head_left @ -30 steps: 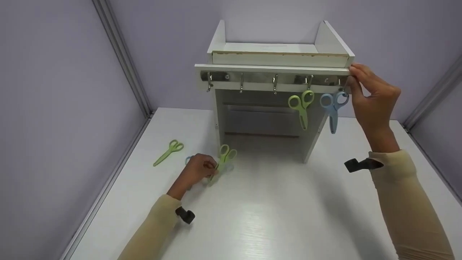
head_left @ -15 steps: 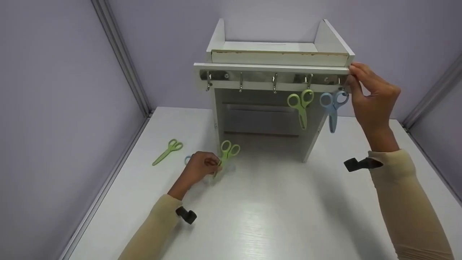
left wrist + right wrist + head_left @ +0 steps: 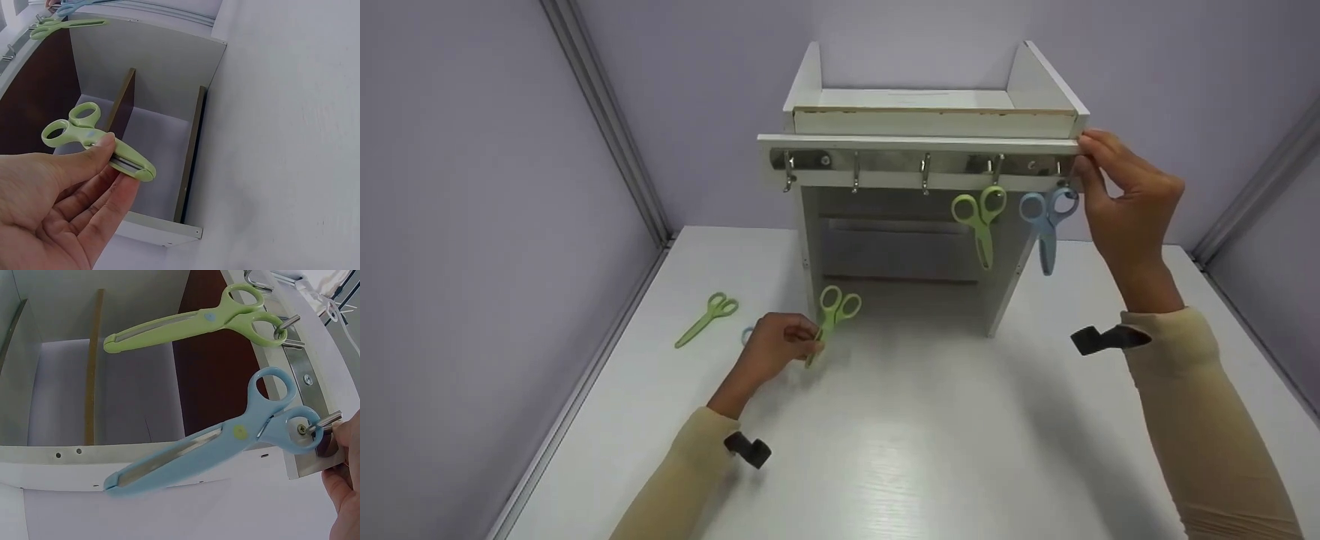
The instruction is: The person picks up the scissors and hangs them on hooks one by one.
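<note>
My left hand (image 3: 780, 346) pinches the blades of a green pair of scissors (image 3: 832, 311) just above the table, in front of the white shelf unit (image 3: 930, 120). In the left wrist view the thumb and fingers (image 3: 84, 169) clamp these scissors (image 3: 95, 140), handles pointing at the shelf's open bay. My right hand (image 3: 1125, 199) holds the right end of the hook rail (image 3: 885, 161), thumb beside the last hook. A blue pair (image 3: 1046, 221) (image 3: 225, 441) hangs on that hook, and a green pair (image 3: 981, 217) (image 3: 191, 323) hangs one hook to the left.
Another green pair of scissors (image 3: 706, 319) lies flat on the white table (image 3: 930, 450) at the left. A blue handle (image 3: 747, 334) peeks out behind my left hand. Three hooks on the rail's left part (image 3: 855, 174) are bare. Purple walls close in both sides.
My left hand has lifted the green scissors off the table and brought them slightly up and right, toward the shelf. The right hand has stayed at the rail's end.
</note>
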